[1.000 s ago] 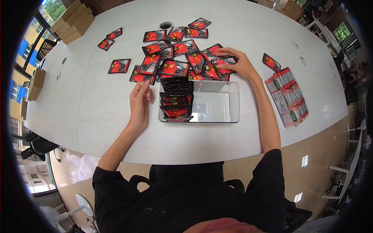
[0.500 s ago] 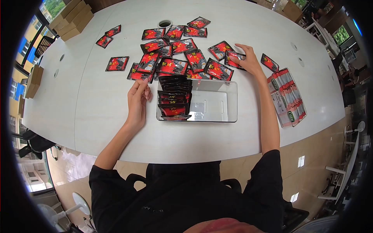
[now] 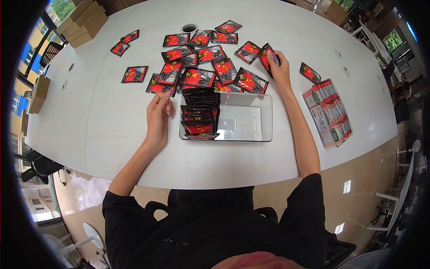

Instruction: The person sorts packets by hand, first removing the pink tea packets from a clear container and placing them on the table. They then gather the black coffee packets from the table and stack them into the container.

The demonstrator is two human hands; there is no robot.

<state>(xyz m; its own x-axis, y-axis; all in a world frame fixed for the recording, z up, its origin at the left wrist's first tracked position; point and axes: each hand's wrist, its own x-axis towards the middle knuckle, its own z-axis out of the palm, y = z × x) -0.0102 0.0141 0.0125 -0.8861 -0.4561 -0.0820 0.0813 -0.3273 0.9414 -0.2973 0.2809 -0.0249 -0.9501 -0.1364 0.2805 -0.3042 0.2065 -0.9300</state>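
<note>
Many red and black sachets (image 3: 197, 76) lie scattered on the white table (image 3: 112, 125) beyond a clear plastic bin (image 3: 244, 119). A row of sachets (image 3: 199, 114) stands packed in the bin's left part. My right hand (image 3: 280, 67) holds one red and black sachet (image 3: 268, 54) lifted on edge above the table, to the right of the pile. My left hand (image 3: 160, 114) rests on the table left of the bin, fingertips touching a sachet (image 3: 160, 88) at the pile's near edge.
A flat printed pack of stick sachets (image 3: 329, 110) lies at the right, with a single sachet (image 3: 311, 72) just beyond it. Cardboard boxes (image 3: 85, 22) sit at the far left corner. A round cable hole (image 3: 190, 28) is behind the pile.
My right hand has slid rightward off the pile and picked one sachet up, raising it on edge. My left hand has stayed almost still.
</note>
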